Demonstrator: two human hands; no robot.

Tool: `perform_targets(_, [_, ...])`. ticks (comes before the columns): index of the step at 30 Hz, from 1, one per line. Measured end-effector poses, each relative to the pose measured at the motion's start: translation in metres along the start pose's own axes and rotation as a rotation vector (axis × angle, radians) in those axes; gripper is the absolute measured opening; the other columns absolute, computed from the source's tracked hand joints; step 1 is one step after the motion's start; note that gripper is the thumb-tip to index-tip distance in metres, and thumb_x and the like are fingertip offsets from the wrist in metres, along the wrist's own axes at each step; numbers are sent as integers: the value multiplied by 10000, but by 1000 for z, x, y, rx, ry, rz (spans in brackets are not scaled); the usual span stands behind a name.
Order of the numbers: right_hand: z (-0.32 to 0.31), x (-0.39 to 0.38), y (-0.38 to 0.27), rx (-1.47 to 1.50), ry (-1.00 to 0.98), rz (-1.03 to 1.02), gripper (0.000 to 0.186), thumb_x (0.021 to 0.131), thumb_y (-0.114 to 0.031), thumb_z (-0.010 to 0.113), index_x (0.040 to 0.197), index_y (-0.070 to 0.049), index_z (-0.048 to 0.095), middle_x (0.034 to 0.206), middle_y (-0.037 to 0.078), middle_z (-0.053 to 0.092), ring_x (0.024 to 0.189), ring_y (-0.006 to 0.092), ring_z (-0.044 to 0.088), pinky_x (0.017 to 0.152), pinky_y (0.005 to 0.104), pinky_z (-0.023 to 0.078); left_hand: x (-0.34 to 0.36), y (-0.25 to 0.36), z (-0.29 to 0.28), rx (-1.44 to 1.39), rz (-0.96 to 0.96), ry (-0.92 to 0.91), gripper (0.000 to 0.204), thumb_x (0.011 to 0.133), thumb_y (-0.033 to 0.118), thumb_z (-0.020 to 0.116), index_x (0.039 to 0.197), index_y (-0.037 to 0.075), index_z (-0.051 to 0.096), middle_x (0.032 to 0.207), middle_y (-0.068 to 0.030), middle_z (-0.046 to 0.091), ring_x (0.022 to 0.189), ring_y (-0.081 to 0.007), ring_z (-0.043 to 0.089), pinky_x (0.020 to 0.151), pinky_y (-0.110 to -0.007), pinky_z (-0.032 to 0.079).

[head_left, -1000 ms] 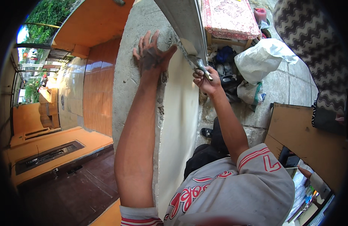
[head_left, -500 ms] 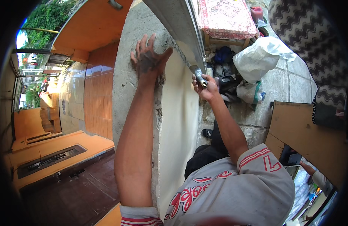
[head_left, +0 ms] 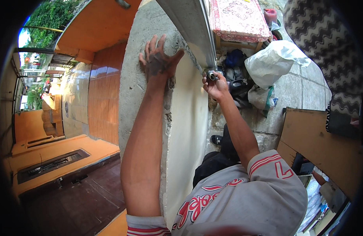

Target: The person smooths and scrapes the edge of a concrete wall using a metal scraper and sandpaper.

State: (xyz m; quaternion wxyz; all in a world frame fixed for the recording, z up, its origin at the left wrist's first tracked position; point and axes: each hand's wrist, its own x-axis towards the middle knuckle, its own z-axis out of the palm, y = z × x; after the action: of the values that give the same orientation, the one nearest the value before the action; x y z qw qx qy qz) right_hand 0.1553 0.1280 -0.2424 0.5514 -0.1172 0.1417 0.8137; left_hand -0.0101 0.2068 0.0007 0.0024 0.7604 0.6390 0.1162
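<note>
My left hand (head_left: 161, 61) lies palm down on the rough top of a grey concrete wall (head_left: 138, 86), fingers spread, nothing held. Dark grime covers its back. Against the wall's cream-painted side, my right hand (head_left: 217, 87) grips a shiny metal tool (head_left: 211, 75) with a hollow round handle end turned up toward me. The tool's other end is hidden, so its exact kind is unclear. Just beyond it a grey metal post (head_left: 193, 27) rises from the wall, with a rough crack line (head_left: 189, 51) between the wall and the post.
Right of the wall are a table with a red patterned cloth (head_left: 240, 19), a pile of shoes (head_left: 238, 84) and white plastic bags (head_left: 273, 63) on the paved floor. A brown board (head_left: 319, 137) stands at the lower right. Left of the wall, a dark red floor (head_left: 75, 196) lies lower down.
My right hand has tilted the tool, so its hollow end now faces up and its flat part is out of sight. My left hand keeps its place on the wall.
</note>
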Motion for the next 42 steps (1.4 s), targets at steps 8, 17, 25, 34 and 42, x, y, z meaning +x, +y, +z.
perform_targets(8, [31,8,-14,20,-98,43,180,994,-262,574,1003,-104,661,953,36,697,871,209,658,679,324,523,0,5,-2,6,-20,-42,922,813,656,700,1570,211,417,1666,-77,307,1556,-277,227,1255,-568,115])
perform_targets(17, [86,-12,3,86,-280,12,181,1037,-205,535,1067,-87,669,961,33,689,864,188,631,673,304,516,1,0,4,24,17,19,972,787,749,679,1554,204,436,1644,-103,350,1537,-313,278,1230,-608,145])
perform_targets(25, [126,-46,13,-34,-419,-18,218,1036,-241,536,1079,-75,670,943,31,682,844,179,585,658,294,481,-1,-2,2,1,31,48,934,804,688,708,1544,179,452,1629,-125,375,1522,-341,306,1224,-609,161])
perform_targets(34, [81,-10,-12,122,-235,35,247,1028,-190,464,1032,-71,680,914,23,691,834,178,611,666,306,484,1,5,3,-3,21,9,940,801,703,697,1555,206,437,1646,-106,343,1541,-312,269,1234,-594,143])
perform_targets(42, [145,-50,10,-57,-304,-57,232,1035,-205,496,1057,-61,676,899,35,679,819,185,604,679,315,477,-1,-7,1,15,6,26,938,799,703,698,1556,215,436,1641,-103,353,1535,-313,281,1232,-596,149])
